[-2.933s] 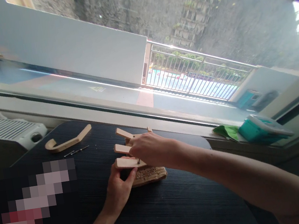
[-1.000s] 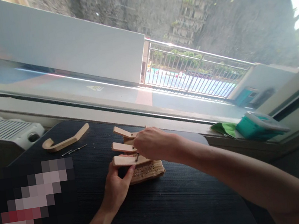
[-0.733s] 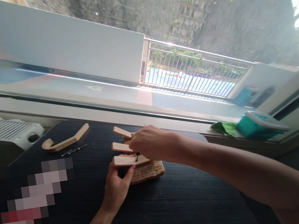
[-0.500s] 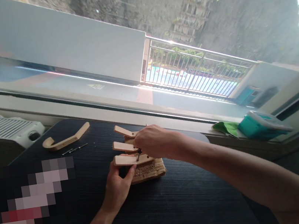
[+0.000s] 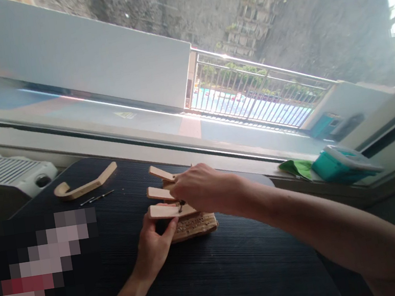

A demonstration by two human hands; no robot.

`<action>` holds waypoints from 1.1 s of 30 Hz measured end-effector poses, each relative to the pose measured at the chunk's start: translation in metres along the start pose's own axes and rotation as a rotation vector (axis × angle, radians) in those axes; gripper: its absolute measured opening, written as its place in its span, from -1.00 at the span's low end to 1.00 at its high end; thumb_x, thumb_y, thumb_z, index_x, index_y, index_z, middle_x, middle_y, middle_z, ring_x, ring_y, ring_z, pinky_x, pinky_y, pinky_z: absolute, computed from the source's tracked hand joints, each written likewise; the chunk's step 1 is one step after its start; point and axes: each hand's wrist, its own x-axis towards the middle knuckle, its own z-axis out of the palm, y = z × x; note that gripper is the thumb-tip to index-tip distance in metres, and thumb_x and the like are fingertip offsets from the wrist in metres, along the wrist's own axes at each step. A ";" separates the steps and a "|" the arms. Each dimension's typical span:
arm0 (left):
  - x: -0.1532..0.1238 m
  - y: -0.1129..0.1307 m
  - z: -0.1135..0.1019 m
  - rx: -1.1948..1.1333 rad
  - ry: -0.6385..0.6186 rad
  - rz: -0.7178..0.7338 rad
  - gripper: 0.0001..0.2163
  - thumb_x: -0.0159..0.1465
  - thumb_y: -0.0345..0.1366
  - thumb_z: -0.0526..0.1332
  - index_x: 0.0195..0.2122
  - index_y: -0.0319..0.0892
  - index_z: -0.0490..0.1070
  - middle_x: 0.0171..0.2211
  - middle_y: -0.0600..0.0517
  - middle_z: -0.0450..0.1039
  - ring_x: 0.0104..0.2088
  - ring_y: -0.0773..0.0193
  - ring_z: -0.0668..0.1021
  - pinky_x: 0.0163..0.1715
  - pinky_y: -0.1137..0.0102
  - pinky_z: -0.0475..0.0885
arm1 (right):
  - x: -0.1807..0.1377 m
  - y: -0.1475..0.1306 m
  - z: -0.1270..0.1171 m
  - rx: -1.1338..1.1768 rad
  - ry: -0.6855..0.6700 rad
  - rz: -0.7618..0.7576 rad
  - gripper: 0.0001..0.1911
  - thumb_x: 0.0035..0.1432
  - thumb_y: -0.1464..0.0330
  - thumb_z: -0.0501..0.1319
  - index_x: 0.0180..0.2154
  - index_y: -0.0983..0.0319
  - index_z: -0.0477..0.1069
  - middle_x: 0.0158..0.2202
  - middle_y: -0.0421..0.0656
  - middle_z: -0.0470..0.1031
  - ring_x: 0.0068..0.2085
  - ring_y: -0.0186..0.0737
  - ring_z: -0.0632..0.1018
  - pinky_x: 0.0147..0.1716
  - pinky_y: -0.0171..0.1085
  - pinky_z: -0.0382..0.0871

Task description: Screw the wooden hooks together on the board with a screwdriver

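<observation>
A wooden rack (image 5: 194, 225) with three pale hook arms lies on the dark table (image 5: 221, 283). My left hand (image 5: 154, 249) grips the nearest hook arm (image 5: 162, 212) from below, thumb and fingers around it. My right hand (image 5: 203, 189) reaches over the rack from the right and pinches a small dark screw tool (image 5: 181, 205) standing on that same arm. The other two hook arms (image 5: 160, 193) stick out to the left behind it.
A loose curved wooden hook (image 5: 85, 186) and two thin metal screws (image 5: 97, 198) lie at the table's far left. A white radiator (image 5: 8, 171) stands left of the table. On the window ledge at right sit a green cloth (image 5: 297, 167) and a teal box (image 5: 341, 166).
My right hand has shifted and twisted slightly over the nearest hook arm. My left hand keeps the same hold and the rack stays where it was.
</observation>
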 end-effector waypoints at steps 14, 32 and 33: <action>0.001 -0.004 0.001 0.021 0.001 0.007 -0.65 0.10 -0.09 0.25 -0.15 -0.18 0.42 -0.13 -0.09 0.50 -0.03 0.04 0.53 0.07 0.18 0.38 | 0.011 0.008 0.018 0.037 0.026 0.036 -0.81 0.22 0.51 0.10 -0.28 0.32 0.50 -0.25 -0.04 0.57 -0.37 -0.20 0.56 -0.45 -0.28 0.27; 0.001 -0.007 0.002 0.012 -0.002 -0.001 -0.67 0.10 -0.10 0.25 -0.17 -0.18 0.43 -0.14 -0.08 0.50 -0.03 0.05 0.52 0.08 0.16 0.35 | 0.015 0.009 0.013 -0.006 -0.012 -0.012 -0.85 0.17 0.56 0.14 -0.33 0.33 0.49 -0.33 -0.08 0.55 -0.30 -0.17 0.56 -0.46 -0.29 0.23; 0.001 -0.007 0.002 0.014 -0.005 -0.002 -0.67 0.10 -0.10 0.25 -0.18 -0.18 0.43 -0.15 -0.08 0.50 -0.03 0.05 0.52 0.08 0.16 0.35 | 0.016 0.010 0.013 0.000 -0.030 -0.001 -0.85 0.17 0.54 0.14 -0.34 0.33 0.50 -0.36 -0.07 0.55 -0.32 -0.17 0.56 -0.46 -0.30 0.23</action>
